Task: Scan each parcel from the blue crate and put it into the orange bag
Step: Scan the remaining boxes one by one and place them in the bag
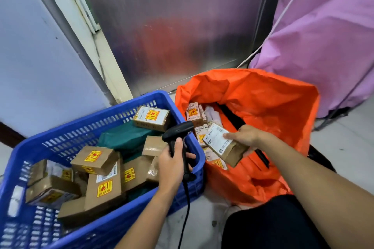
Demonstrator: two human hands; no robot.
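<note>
Thumb and fingers of the right hand (pixel 244 137) clasp a small brown cardboard parcel (pixel 224 145), the thumb lying on its white shipping label and the fingers curled under its far end. It is held tilted, label up, above the open mouth of the orange bag (pixel 263 97), on the side nearest the crate. The left hand (pixel 174 159) is wrapped round the handle of a black barcode scanner (pixel 178 131), whose head sits just over the right edge of the blue crate (pixel 141 97) and faces towards the held parcel. A black cable (pixel 186 204) drops from the bottom of the handle, past the crate's near right corner, to the lower edge of the view.

Inside the bag, more labelled parcels (pixel 194 114) are stacked against its left side, beneath and behind the held one, and a black strap (pixel 232 115) runs down the lining. The crate stands on the floor (pixel 354 137), touching the bag's left side. It holds many brown boxes with yellow and red stickers (pixel 95 158). One box (pixel 151 118) rests in the far right corner against the rim, and a dark green mailer bag (pixel 123 137) lies in the middle among them.

A dark trouser leg (pixel 273 224) shows at the bottom right. Behind the bag rises a brushed metal panel (pixel 178 26). To its right hangs purple fabric (pixel 323 36) with a white cord (pixel 283 12) running across it.
</note>
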